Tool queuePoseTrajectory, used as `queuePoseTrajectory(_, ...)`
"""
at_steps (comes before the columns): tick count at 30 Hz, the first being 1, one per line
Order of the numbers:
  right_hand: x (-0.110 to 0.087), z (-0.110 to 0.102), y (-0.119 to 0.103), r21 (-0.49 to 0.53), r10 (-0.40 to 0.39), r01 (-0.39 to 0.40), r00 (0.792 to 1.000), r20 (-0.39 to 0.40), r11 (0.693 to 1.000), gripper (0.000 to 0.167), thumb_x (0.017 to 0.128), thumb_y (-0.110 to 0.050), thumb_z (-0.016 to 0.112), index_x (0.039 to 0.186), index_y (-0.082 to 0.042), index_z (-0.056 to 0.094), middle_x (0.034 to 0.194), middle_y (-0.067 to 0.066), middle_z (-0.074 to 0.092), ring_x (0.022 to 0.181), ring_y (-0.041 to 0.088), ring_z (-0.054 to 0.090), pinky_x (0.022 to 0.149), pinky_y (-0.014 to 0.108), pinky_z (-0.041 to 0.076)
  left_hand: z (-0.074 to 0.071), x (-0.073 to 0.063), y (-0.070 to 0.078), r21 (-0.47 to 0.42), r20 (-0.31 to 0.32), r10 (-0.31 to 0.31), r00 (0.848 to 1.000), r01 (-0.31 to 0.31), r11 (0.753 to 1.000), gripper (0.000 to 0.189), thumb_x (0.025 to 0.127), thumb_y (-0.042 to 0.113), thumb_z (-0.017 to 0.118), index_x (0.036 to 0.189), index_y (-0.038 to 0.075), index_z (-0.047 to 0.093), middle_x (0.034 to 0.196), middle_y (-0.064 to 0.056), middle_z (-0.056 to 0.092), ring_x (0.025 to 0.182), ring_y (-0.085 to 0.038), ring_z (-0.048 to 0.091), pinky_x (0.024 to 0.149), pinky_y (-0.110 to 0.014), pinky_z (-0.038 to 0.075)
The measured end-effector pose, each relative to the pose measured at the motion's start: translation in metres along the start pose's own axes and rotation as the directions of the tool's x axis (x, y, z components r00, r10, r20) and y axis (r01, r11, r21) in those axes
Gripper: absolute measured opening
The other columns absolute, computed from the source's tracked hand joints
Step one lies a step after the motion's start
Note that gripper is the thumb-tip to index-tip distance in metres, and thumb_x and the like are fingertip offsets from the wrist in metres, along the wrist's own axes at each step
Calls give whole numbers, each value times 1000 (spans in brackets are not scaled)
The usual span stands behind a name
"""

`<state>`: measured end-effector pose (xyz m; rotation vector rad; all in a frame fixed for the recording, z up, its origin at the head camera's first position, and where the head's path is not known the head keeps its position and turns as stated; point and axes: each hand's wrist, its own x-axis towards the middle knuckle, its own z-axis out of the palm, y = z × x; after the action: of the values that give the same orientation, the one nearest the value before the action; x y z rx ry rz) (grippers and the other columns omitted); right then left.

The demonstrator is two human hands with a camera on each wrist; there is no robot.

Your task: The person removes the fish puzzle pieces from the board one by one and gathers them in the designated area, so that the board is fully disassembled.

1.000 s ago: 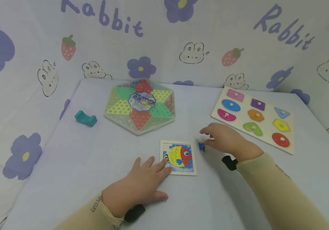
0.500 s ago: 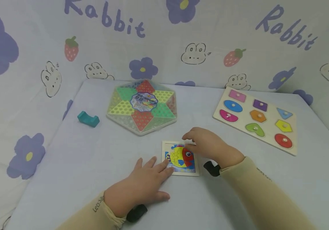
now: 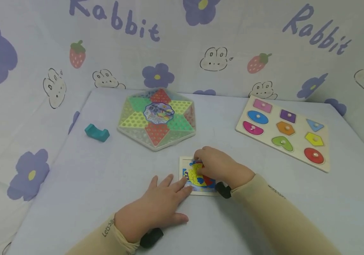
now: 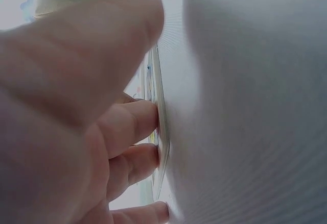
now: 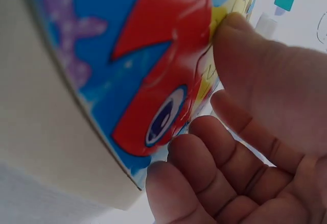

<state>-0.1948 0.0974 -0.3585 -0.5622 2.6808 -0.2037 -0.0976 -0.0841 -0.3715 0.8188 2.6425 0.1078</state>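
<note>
Head view: fish jigsaw puzzle (image 3: 196, 181) under right hand (image 3: 216, 165), whose grip we cannot tell; outspread left hand (image 3: 156, 203) touches puzzle's edge.

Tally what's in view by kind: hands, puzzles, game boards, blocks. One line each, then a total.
Hands: 2 (left hand, right hand)
Puzzles: 2 (fish puzzle, shape puzzle)
Game boards: 1 (star-patterned board)
Blocks: 1 (teal block)
Total: 6
</note>
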Motion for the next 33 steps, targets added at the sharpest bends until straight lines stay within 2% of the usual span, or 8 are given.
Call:
queuePoseTrajectory(7,3,0,0,30,33,-33,999,-3,999,37,84,-26,76,116,-10,65,105,4,60,90,17,55,86,33,55,0,1,0,10,-11,9,1000,-9,1000,74,86,61,60,149,29,38,158,2,31,143,-36,30,107,-67,27)
queuePoseTrajectory(18,5,-3,-2,43,26,-25,999,-26,999,33,81,-24,78,106,-9,63,98,4,59,88,18,56,84,32,55,-2,0,-1,18,-7,11,1000,-10,1000,74,85,61,61,148,28,39,158,1,32,143,-37,31,106,-67,27)
queuePoseTrajectory(24,5,-3,-1,83,36,-35,999,-18,996,34,82,-23,78,106,-9,58,98,5,59,87,19,56,83,32,55,-3,0,-1,14,-1,12,1000,-11,1000,74,85,61,61,148,28,39,157,1,33,143,-36,31,107,-67,27)
queuePoseTrajectory(29,5,-2,3,120,31,-27,999,-34,992,26,86,-13,73,108,-10,61,103,7,62,93,21,57,87,37,55,-2,0,-1,13,-4,16,1000,-16,1000,74,85,61,61,148,28,40,157,1,34,143,-36,31,107,-67,27)
queuePoseTrajectory(33,5,-2,6,178,25,-14,998,-59,984,21,86,-10,72,105,-13,63,100,6,63,92,22,58,82,35,56,-1,0,-2,10,-13,18,1000,-18,1000,73,86,61,60,148,28,40,157,1,34,142,-37,32,106,-67,28)
